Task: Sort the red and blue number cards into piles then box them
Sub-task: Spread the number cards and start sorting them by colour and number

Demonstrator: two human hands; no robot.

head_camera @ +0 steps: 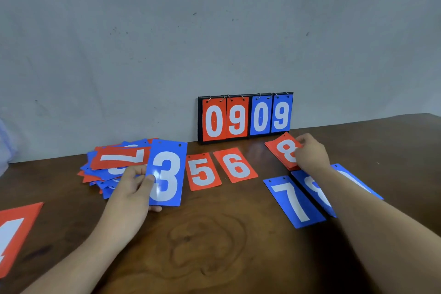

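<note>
A wooden table (202, 258) is seen from above the person's forearms, with a grey wall behind it. At the near left edge lies a lone red card (14, 231), its numeral cut off. Further right and farther back spreads a loose unsorted heap (95, 172) of red and blue cards, with a red 7 card (121, 157) on top. The left grip (133, 188) holds the blue 3 card (167, 174) by its left edge, thumb on the face and fingers underneath, overlapping the heap's right side. Next, a red 5 card (202, 172) and a red 6 card (235, 164) lie face up, side by side. Behind them a flip scoreboard (245, 117) stands against the wall. Right of it, the right grip (312, 153) pinches the red 8 card (284, 150) topping a small red pile. Nearer lies a blue 7 card (293, 200), beside another blue card (312, 186) partly hidden by the forearm. No box is in view. Sorting seems midway. The blue 3 likely belongs with the blue cards at the right, which means carrying it across above the 5 and 6 and laying it down squarely.
</note>
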